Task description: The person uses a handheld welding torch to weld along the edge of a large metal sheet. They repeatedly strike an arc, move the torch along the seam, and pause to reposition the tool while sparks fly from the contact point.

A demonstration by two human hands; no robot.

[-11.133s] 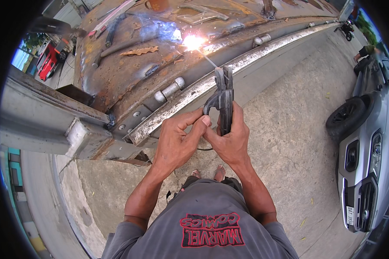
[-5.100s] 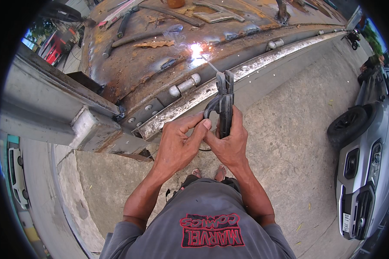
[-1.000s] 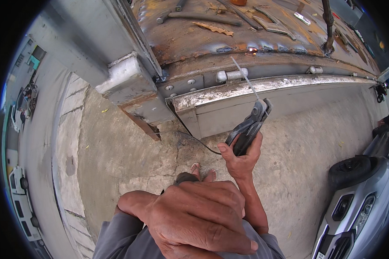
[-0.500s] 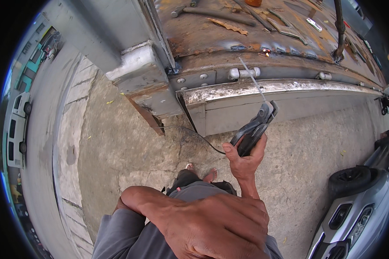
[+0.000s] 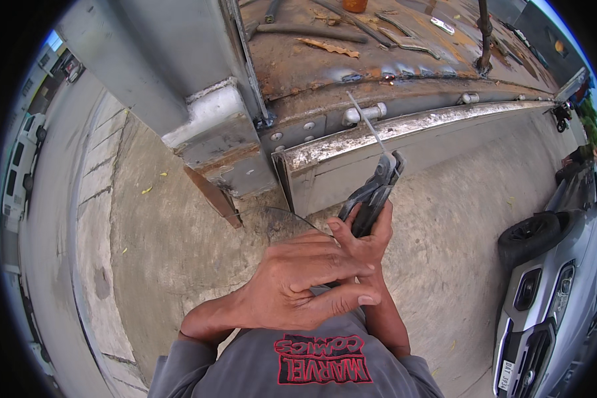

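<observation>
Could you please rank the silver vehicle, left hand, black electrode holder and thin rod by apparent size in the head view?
Largest to smallest:
1. Silver vehicle
2. Left hand, likely enlarged by nearness
3. Black electrode holder
4. Thin rod

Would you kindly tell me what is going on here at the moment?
A person's right hand grips a black electrode holder with a thin welding rod clamped in it, angled toward the edge of a rusty steel plate. No arc is burning. The left hand seems empty, its fingers loosely bent in front of the right wrist; whether they touch is unclear. A hammer lies on the plate.
</observation>
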